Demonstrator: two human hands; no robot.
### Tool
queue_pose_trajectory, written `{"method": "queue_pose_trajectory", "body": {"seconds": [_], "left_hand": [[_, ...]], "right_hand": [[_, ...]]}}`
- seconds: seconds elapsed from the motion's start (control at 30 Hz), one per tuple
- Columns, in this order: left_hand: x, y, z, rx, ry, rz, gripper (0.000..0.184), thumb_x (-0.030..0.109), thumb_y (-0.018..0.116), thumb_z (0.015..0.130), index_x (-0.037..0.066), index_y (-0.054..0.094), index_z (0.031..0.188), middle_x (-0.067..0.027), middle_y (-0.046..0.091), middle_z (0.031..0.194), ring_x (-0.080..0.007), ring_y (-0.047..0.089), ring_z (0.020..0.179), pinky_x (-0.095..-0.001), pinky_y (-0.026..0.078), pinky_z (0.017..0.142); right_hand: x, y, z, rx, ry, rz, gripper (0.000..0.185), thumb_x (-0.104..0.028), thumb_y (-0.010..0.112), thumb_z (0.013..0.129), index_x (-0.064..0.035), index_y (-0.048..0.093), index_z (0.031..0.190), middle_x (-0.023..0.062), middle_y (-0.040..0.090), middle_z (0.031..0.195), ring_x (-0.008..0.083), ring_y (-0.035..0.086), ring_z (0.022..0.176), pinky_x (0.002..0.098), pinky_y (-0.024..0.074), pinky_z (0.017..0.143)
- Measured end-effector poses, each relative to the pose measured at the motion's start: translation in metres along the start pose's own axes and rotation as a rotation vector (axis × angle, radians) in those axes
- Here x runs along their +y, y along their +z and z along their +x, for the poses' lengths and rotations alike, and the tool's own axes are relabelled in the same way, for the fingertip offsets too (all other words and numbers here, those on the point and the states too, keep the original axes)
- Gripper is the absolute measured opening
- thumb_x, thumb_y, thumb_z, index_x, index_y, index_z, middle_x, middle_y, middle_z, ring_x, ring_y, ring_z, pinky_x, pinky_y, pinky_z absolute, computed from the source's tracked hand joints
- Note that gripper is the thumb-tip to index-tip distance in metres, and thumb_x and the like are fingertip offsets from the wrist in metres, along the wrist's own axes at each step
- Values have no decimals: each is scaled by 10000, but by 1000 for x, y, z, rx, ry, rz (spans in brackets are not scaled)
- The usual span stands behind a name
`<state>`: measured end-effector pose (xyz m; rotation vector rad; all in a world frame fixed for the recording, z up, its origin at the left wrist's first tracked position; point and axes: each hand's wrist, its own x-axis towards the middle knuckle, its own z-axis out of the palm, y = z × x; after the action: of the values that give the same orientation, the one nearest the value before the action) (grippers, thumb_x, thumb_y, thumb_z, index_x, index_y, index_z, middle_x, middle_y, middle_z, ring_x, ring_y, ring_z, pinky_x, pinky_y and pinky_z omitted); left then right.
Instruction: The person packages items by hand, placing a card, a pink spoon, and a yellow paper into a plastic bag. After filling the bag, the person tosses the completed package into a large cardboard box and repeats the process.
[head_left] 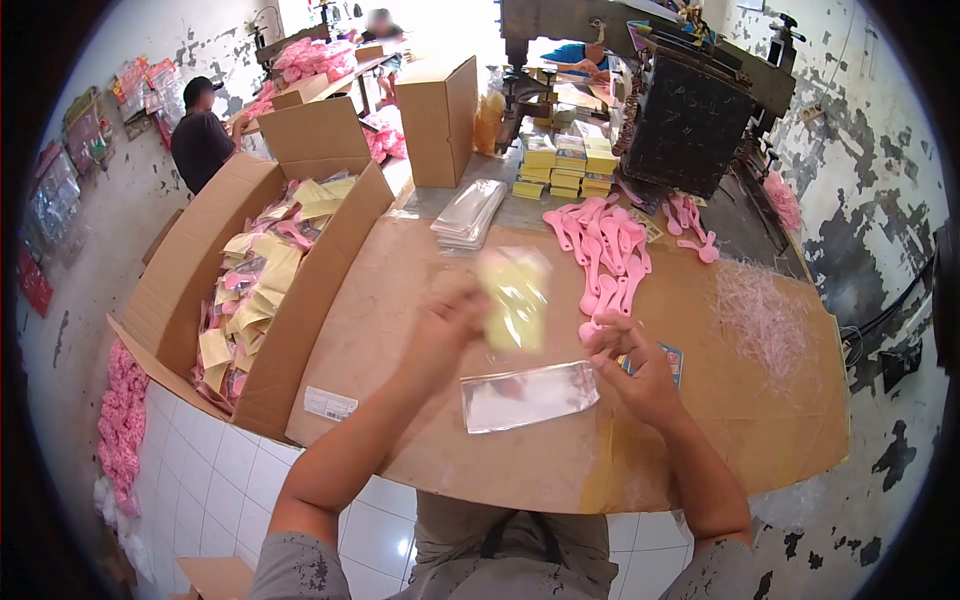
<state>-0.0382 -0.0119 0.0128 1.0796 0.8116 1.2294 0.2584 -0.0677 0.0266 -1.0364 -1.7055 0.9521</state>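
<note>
My left hand (447,328) is closed on the edge of a clear plastic packet (516,302) with a pale yellow card inside, blurred by motion and held above the cardboard-covered table. My right hand (636,368) has its fingers bent and apart, with nothing visible between them. It hovers by the right end of a stack of clear plastic sleeves (530,398). Partly beneath that hand lies a small blue printed card (672,362). Just past its fingertips is a pile of pink plastic spoons (603,240).
A large open carton (300,290) on the left holds many filled packets. Behind are bundled clear sleeves (468,215), stacked yellow cards (566,165) and a black machine (690,115). Pink shreds (760,315) lie on the right. A person (203,135) stands at far left.
</note>
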Motion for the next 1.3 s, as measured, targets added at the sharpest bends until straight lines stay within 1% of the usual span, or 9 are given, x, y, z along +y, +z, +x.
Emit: {"method": "queue_pose_trajectory", "body": {"seconds": [0.07,0.13,0.23,0.33,0.4,0.6,0.9,1.0,1.3], "left_hand": [[40,-20,13,107,438,-380,551,313,441,1083,-50,451,1498,-164,609,1425,-277,616,1289,-445,523,1064],[76,-29,12,351,540,-731,620,379,370,1082,-66,408,1513,-185,567,1471,-296,556,1361,-477,450,1144],[51,-38,22,369,294,-618,591,378,383,1076,-46,466,1479,-179,592,1433,-304,583,1318,-456,457,1131],[13,-27,24,117,40,85,455,379,524,1055,34,639,1327,-90,701,1191,-201,662,1075,-359,522,930],[-2,3,10,-87,119,590,366,302,691,978,56,700,1248,-59,711,1081,-145,652,968,-351,521,860],[-28,46,-17,-410,519,1166,392,277,822,839,74,740,1164,-118,661,1038,-302,676,929,-396,543,803],[-16,50,6,-546,22,1045,317,202,865,798,37,696,1009,-89,653,942,-222,655,865,-350,527,767],[-24,41,3,-498,102,904,302,150,877,791,30,699,1003,-64,647,893,-170,626,810,-320,516,736],[-21,43,-4,-413,20,716,218,148,827,851,-6,715,957,-80,665,799,-152,601,719,-313,510,690]], "right_hand": [[-2,-12,2,57,-25,-58,465,-48,705,935,-30,562,1377,89,713,1111,151,662,995,304,500,881],[-4,-22,4,96,-36,-159,433,-86,716,931,-32,595,1343,88,715,1102,176,669,997,319,501,899],[-4,-42,8,111,-73,-484,409,-146,734,920,-27,633,1297,107,708,1112,255,676,1035,369,510,929],[3,-72,4,68,-97,-868,423,-199,758,897,-27,661,1271,131,697,1123,333,662,1086,421,510,956],[5,-92,-4,4,21,-955,430,-232,772,882,-27,682,1249,140,689,1126,365,647,1111,446,506,970],[14,-106,-1,-157,335,-739,306,-192,826,836,-3,742,1061,141,691,1051,315,683,1008,415,536,890],[14,-106,-4,-11,265,-601,244,-54,831,796,15,721,1003,118,676,967,256,673,898,370,534,833],[19,-109,-4,0,132,-652,214,-48,815,825,13,707,999,102,674,951,212,670,866,347,531,815],[4,-43,-9,79,172,293,113,-38,758,904,-30,709,1007,59,718,1043,136,692,916,329,540,773]]}}
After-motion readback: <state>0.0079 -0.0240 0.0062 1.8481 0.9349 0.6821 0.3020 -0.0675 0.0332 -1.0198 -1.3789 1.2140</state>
